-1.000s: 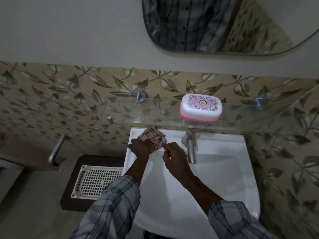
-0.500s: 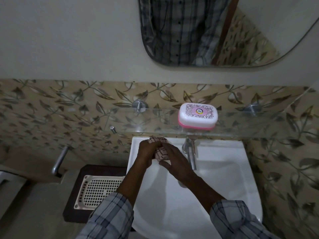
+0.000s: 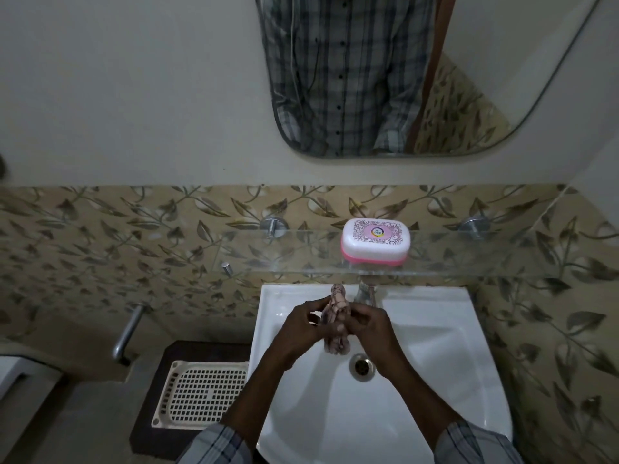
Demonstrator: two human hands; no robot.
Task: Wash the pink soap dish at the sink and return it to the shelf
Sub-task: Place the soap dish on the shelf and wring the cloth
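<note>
Sitting on the clear glass wall shelf [image 3: 469,259] above the basin, the rounded pink plastic soap dish with its white patterned lid [image 3: 375,242] lies with its long axis along the shelf, left to right, and neither hand touches it. Both hands work lower down, over the white ceramic sink [image 3: 435,329]. The left hand [image 3: 303,324] and the right hand [image 3: 368,324] each have their fingers curled tight round a twisted pink-and-brown checked cloth [image 3: 335,326], which stands roughly upright between them. The dish lies up and slightly right of the fingers, so the right hand looks the nearer for a reach. The chrome tap [image 3: 366,293] is largely hidden behind shelf edge and cloth. Whether water runs, or soap lies under the lid, cannot be made out in the dim light.
</note>
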